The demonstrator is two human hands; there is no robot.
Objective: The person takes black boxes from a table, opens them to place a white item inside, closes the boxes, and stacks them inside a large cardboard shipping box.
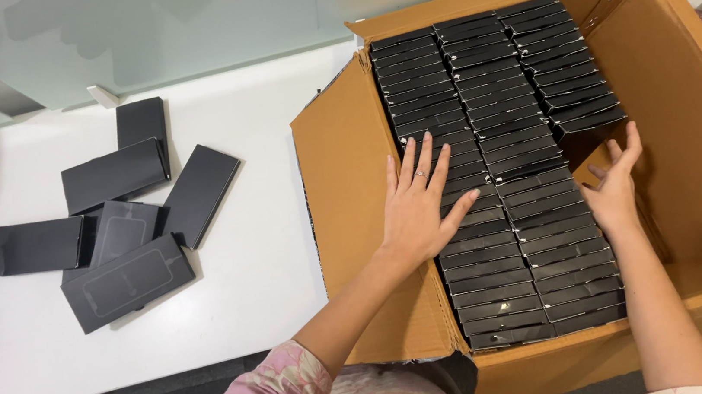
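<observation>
Brown cardboard is the biggest thing I see: a big open cardboard box that sits at the edge of a white table. Inside the box I see lots of flat black packs standing on their edges in three long rows. They fill most of the box. There is a gap on the right side, where the third row is broken and bare cardboard shows.

On the table to the left of the box I see a loose pile of black sleeves. They lie flat and some lie on top of others. A few more dark ones sit at the far left edge.

My left hand lies flat on top of the left row of packs, with its fingers spread wide and holding nothing. My right hand is open too. It reaches into the gap, with its fingers up and its palm against the packs of the right row. It does not grip any pack.
</observation>
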